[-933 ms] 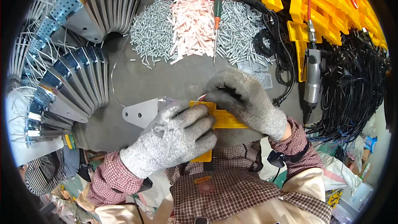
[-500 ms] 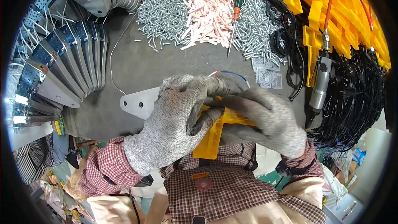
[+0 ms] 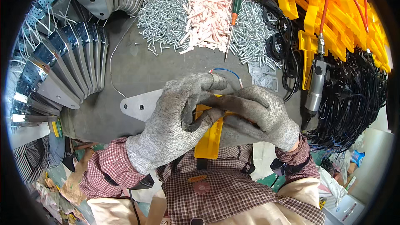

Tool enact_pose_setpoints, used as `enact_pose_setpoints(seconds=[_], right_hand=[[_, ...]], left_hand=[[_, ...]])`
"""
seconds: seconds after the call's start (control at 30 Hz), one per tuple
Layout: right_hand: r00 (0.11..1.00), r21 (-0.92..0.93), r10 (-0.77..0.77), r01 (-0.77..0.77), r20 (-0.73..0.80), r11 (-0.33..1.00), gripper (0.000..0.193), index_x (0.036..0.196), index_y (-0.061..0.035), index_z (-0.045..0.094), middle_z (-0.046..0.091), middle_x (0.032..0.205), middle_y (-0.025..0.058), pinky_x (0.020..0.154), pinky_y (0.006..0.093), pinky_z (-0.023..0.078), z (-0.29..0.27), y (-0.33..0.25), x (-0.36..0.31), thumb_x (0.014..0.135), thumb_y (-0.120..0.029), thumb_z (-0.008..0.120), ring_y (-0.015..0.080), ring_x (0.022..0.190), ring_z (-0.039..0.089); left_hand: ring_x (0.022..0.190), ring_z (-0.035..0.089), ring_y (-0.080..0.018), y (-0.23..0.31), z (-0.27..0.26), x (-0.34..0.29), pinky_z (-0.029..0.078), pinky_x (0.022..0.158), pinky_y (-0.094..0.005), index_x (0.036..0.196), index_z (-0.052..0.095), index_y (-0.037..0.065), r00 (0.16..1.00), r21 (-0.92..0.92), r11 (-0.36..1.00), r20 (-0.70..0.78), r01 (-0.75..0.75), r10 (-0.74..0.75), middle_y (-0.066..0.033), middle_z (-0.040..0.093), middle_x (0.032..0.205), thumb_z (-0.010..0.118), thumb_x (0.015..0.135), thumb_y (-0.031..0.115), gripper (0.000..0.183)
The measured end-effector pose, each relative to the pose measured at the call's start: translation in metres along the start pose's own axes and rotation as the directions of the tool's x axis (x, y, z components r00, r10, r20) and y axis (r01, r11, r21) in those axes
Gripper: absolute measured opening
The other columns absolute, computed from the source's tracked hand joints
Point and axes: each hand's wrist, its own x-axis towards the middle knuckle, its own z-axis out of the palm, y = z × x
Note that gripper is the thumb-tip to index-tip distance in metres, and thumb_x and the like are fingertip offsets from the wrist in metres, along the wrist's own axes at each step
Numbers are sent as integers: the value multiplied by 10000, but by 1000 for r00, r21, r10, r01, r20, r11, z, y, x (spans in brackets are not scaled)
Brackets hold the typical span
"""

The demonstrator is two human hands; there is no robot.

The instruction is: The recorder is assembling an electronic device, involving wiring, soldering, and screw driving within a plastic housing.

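In grey knit gloves, both my hands meet at the near edge of the bench around a yellow plastic part (image 3: 208, 141). My left hand (image 3: 168, 116) has thumb and fingers pinched on its upper end. Curled against the same part from the other side is my right hand (image 3: 262, 114); the fingertips of both hands hide the spot between them. A thin blue and red wire (image 3: 228, 70) arches out just beyond the fingers. Under my left hand lies a flat grey metal plate (image 3: 141, 105) with two round holes showing, its far end covered.
Piles of screws (image 3: 162, 18) and pale pink sleeves (image 3: 208, 16) lie at the back, with a green-handled screwdriver (image 3: 236, 6). Stacked metal brackets (image 3: 79, 54) line the left. On the right are a pneumatic driver (image 3: 316, 85), yellow parts (image 3: 346, 21) and black cables (image 3: 354, 100).
My right hand has drawn slightly left and closer to my left hand, now covering the yellow part's right arm. The left hand keeps its pinch. The whole view has shifted a little.
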Motion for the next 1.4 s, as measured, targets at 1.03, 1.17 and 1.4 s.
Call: enact_pose_setpoints(seconds=[1.03,1.17,1.4], right_hand=[[946,352,321,-286,-43,891,216,1056,-95,714,639,845,77,608,319,487,13,6,16,846,-115,761,190,682,619],[951,309,310,-295,2,904,195,1076,-39,671,645,910,28,688,256,484,5,-2,19,887,-38,719,86,786,587],[886,361,457,-451,76,816,227,1098,-78,683,624,827,72,621,316,497,5,-12,25,882,-135,721,176,671,603]], left_hand=[[1009,653,-164,-1,-6,2,555,908,-311,1142,606,18,992,58,998,-128,-13,20,-90,619,1105,718,896,-14,273],[1013,646,-161,6,-9,4,552,905,-302,1119,601,17,992,96,995,-122,27,-15,-90,612,1094,719,894,-20,257],[1003,655,-245,19,-16,10,503,966,-451,899,658,105,962,498,840,-41,-215,270,-28,659,943,729,765,0,185]])
